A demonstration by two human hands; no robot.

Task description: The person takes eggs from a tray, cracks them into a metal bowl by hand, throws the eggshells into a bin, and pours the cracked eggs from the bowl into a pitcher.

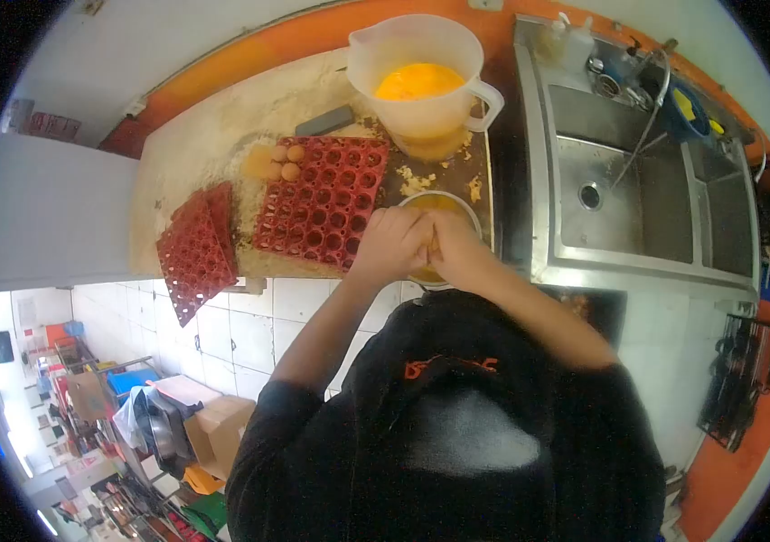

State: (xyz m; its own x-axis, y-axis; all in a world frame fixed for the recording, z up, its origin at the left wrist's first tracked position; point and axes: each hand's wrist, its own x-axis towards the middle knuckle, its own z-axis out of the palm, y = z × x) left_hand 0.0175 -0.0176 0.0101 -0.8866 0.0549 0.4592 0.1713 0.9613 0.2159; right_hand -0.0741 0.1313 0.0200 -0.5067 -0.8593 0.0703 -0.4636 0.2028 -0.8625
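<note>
Both my hands meet over a round white-rimmed container [471,210] at the table's near right corner, with yellowish liquid inside. My left hand [392,242] has its fingers curled, and my right hand [459,246] is closed against it. Between the fingertips a brownish bit of what looks like an egg [435,242] shows; the rest is hidden. Left of my hands lies a red egg tray [340,194] with mostly bare cups. Several brown eggs [290,171] sit at its far left corner. Behind the container stands a translucent pitcher [417,113] holding orange-yellow egg.
More red egg trays [200,239] overhang the worktable's [222,117] left front edge. A dark grey block [324,120] lies behind the large tray. Wet scraps [417,181] litter the wood near the pitcher. To the right is a steel sink [615,167] with a hose tap [661,95].
</note>
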